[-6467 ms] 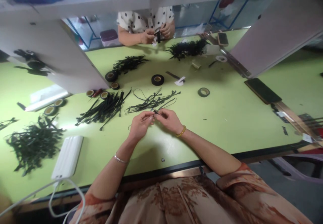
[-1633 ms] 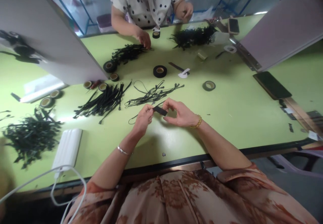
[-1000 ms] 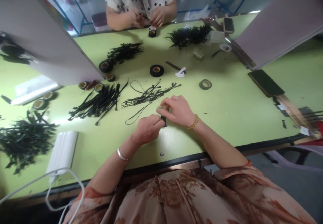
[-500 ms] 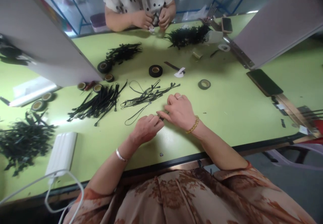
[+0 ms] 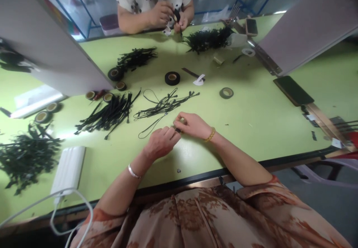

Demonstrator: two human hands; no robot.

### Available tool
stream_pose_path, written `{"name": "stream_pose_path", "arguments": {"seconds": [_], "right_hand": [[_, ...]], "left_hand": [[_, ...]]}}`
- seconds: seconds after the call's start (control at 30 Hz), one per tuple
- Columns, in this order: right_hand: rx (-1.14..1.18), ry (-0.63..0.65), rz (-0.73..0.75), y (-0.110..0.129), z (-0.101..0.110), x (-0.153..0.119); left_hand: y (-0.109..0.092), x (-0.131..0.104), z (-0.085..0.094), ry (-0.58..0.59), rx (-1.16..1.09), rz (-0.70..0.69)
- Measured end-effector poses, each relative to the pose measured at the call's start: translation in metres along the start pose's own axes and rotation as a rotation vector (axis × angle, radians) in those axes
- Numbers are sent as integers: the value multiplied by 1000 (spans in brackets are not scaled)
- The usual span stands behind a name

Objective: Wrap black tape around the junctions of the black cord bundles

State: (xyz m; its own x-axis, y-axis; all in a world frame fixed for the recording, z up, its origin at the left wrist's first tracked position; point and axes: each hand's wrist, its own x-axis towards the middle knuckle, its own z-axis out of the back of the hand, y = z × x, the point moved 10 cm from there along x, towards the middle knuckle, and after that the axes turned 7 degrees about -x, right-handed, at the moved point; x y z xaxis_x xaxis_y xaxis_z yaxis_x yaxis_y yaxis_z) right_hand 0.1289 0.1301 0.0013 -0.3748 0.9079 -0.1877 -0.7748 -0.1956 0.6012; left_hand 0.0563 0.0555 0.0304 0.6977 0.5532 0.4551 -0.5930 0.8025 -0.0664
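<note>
My left hand [image 5: 162,142] is closed, thumb and forefinger pinching a short black cable end [image 5: 177,130]. My right hand [image 5: 192,125] meets it from the right, its thumb and fingertips pinched on the same small dark piece. Most of that piece is hidden by the fingers. Just beyond my hands lies a bunch of thin black cables [image 5: 159,108], with one looped cable [image 5: 145,133] reaching toward my left hand. Whether this loop joins the held piece, I cannot tell.
Left are a pile of black cables [image 5: 109,115], tape rolls [image 5: 41,117] and a white power adapter [image 5: 68,169]. Ahead lie a black tape roll [image 5: 172,78] and a smaller roll [image 5: 226,93]. A phone [image 5: 293,90] is at right. Opposite, a co-worker's hands [image 5: 165,15] handle a dark piece.
My right hand has turned and drawn down toward my left, its fingers now curled into a pinch at the piece. My left hand stays nearly still. The co-worker's hands have lifted a dark item.
</note>
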Motion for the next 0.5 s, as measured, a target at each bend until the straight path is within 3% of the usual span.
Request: {"name": "stream_pose_path", "arguments": {"seconds": [0.1,0.23,0.37,0.5], "right_hand": [[313,-23,-6,1,-6,2],[700,-238,-45,-5,1,-1],[872,-361,10,-5,11,-6],[905,-427,152,2,27,-15]], "left_hand": [[4,0,-11,80,-27,53],[21,0,-24,221,-45,290],[33,-4,-26,288,-173,501],[43,-9,-26,214,-424,624]]}}
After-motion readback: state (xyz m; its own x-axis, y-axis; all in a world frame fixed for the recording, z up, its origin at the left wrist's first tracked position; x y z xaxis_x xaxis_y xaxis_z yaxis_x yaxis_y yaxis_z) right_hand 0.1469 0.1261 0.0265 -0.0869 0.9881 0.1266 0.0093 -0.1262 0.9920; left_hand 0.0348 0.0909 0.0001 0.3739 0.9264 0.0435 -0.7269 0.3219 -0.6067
